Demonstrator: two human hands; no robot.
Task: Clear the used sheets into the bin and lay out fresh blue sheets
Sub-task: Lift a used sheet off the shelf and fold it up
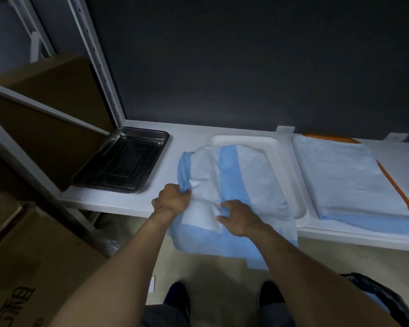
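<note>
Both arms reach forward, left hand (172,199) and right hand (240,217) gripping blue sheet (232,175).

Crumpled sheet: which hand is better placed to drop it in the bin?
Right, probably: both the left hand and right hand grip the crumpled sheet, but the bin stands on the right.

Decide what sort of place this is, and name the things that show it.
Probably a clinic or lab storeroom: a rectangular steel tray and a blue-and-white disposable sheet lie on a white shelf, with brown cardboard boxes beside it.
</note>
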